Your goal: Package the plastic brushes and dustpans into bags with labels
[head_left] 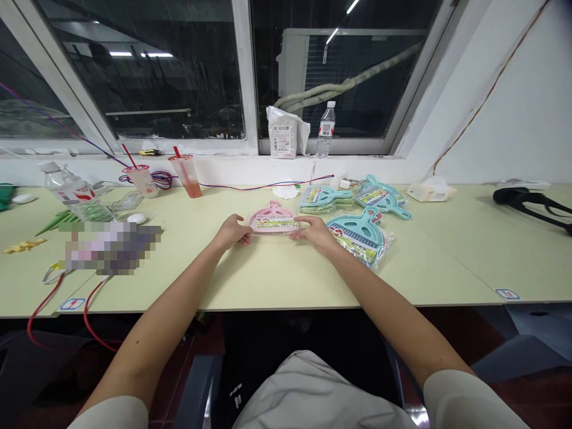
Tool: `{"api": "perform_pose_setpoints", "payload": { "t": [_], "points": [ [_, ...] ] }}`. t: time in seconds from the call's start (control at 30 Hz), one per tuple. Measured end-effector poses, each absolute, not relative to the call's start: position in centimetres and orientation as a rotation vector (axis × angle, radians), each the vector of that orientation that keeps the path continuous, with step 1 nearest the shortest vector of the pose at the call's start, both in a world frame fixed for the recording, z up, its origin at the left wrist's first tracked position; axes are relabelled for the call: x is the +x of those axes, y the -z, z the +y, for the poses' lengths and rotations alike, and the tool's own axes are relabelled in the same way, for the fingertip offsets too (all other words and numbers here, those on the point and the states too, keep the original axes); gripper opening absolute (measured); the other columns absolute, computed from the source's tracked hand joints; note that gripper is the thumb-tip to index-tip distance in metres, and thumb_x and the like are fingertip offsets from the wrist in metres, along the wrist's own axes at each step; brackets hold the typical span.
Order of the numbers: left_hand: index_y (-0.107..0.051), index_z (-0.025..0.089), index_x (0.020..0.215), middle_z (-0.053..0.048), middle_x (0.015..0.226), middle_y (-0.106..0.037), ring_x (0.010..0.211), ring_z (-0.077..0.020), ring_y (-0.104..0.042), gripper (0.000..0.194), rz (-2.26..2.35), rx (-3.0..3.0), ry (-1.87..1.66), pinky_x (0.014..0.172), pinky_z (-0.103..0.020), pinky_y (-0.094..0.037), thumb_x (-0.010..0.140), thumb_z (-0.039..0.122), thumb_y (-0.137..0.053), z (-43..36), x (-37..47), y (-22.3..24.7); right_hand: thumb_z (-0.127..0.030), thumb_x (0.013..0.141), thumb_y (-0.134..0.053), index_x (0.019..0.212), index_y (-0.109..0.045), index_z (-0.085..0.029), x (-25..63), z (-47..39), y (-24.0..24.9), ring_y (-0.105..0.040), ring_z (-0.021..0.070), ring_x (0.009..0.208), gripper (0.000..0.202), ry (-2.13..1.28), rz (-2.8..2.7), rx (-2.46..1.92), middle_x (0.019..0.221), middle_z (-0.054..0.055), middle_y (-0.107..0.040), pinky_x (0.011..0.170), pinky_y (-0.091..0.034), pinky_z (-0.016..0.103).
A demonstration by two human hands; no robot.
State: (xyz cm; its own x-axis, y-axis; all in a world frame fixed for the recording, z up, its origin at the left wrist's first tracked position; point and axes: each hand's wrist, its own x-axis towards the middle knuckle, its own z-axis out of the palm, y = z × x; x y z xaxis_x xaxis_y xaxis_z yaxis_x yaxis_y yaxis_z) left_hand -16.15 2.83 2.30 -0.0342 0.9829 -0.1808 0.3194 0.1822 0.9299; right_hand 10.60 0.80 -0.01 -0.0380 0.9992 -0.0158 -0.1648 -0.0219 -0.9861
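A pink dustpan and brush set in clear wrapping lies at the middle of the table, its handle pointing toward the window. My left hand is closed on its left edge, the thumb on top and the fingers bent at the side. On the opposite edge, my right hand pinches the same set between thumb and fingers. Just right of my right hand rests a wrapped blue dustpan set. Behind it are more blue sets, one stack near the pink set and another group farther right.
Two drink cups, one with orange liquid and a paler one, stand at the back left. A bottle leans near them. A tissue pack and black glasses-like frame lie right. On the sill stands a water bottle.
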Motion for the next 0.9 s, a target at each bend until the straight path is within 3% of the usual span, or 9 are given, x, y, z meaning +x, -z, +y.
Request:
{"api": "perform_pose_setpoints", "payload": {
  "t": [0.1, 0.2, 0.33, 0.4, 0.5, 0.67, 0.9],
  "points": [
    [-0.041, 0.015, 0.144, 0.004, 0.053, -0.062, 0.041, -0.0201, -0.062, 0.085, 1.515, 1.360, -0.891, 0.050, -0.028, -0.050, 0.069, 0.007, -0.080, 3.2, -16.8, -1.5, -0.002, 0.056, -0.080, 0.088, -0.069, -0.015, 10.7, 1.2, 0.6, -0.075, 0.0205, 0.081, 0.036, -1.261, -1.243, -1.135, 0.120, 0.015, -0.070, 0.080, -0.064, 0.038],
    [-0.051, 0.019, 0.135, 0.004, 0.056, -0.061, 0.048, -0.0210, -0.064, 0.075, 1.546, 1.487, -0.838, 0.056, -0.030, -0.050, 0.067, 0.010, -0.079, 3.5, -17.4, -0.7, -0.003, 0.061, -0.073, 0.085, -0.067, -0.015, 10.9, 1.8, 1.5, -0.072, 0.0163, 0.079, 0.027, -1.053, -1.444, -1.213, 0.135, 0.015, -0.061, 0.077, -0.062, 0.036],
    [-0.064, 0.022, 0.123, -0.008, 0.084, -0.067, 0.088, -0.0312, -0.068, 0.061, 1.692, 2.026, -0.803, 0.078, -0.037, -0.052, 0.064, 0.021, -0.082, 3.6, -17.2, -0.6, -0.003, 0.071, -0.061, 0.100, -0.071, -0.017, 10.9, 1.6, 2.2, -0.065, 0.0192, 0.091, 0.033, -0.471, -1.872, -1.301, 0.125, 0.011, -0.060, 0.087, -0.056, 0.038],
    [-0.064, 0.022, 0.129, -0.015, 0.107, -0.065, 0.111, -0.0367, -0.061, 0.064, 1.620, 2.418, -0.762, 0.090, -0.044, -0.050, 0.067, 0.025, -0.081, 3.7, -16.7, -0.7, -0.005, 0.076, -0.061, 0.105, -0.073, -0.018, 10.8, 1.0, 2.1, -0.059, 0.0250, 0.105, 0.034, -0.199, -2.070, -1.321, 0.117, 0.011, -0.062, 0.097, -0.050, 0.041],
    [-0.059, 0.020, 0.138, -0.019, 0.129, -0.057, 0.127, -0.0376, -0.049, 0.065, 1.281, 2.819, -0.706, 0.103, -0.049, -0.044, 0.075, 0.024, -0.075, 4.2, -15.9, -0.9, -0.009, 0.084, -0.062, 0.106, -0.077, -0.018, 10.0, 0.0, 1.4, -0.050, 0.0305, 0.113, 0.028, 0.075, -2.251, -1.309, 0.116, 0.013, -0.062, 0.101, -0.044, 0.046],
    [-0.056, 0.020, 0.140, -0.018, 0.135, -0.054, 0.130, -0.0349, -0.046, 0.063, 1.047, 2.990, -0.690, 0.108, -0.051, -0.039, 0.080, 0.023, -0.073, 5.1, -14.4, -1.0, -0.014, 0.094, -0.055, 0.098, -0.080, -0.021, 8.2, -0.7, 1.0, -0.044, 0.0334, 0.115, 0.026, 0.237, -2.425, -1.251, 0.113, 0.016, -0.063, 0.096, -0.042, 0.049],
    [-0.053, 0.015, 0.140, -0.019, 0.136, -0.056, 0.133, -0.0356, -0.045, 0.059, 1.091, 3.111, -0.681, 0.111, -0.051, -0.036, 0.083, 0.021, -0.068, 4.8, -13.0, -0.7, -0.013, 0.099, -0.049, 0.094, -0.079, -0.021, 8.2, 0.1, 1.7, -0.047, 0.0282, 0.105, 0.031, 0.194, -2.496, -1.167, 0.102, 0.012, -0.065, 0.095, -0.043, 0.044]
  ]
}}
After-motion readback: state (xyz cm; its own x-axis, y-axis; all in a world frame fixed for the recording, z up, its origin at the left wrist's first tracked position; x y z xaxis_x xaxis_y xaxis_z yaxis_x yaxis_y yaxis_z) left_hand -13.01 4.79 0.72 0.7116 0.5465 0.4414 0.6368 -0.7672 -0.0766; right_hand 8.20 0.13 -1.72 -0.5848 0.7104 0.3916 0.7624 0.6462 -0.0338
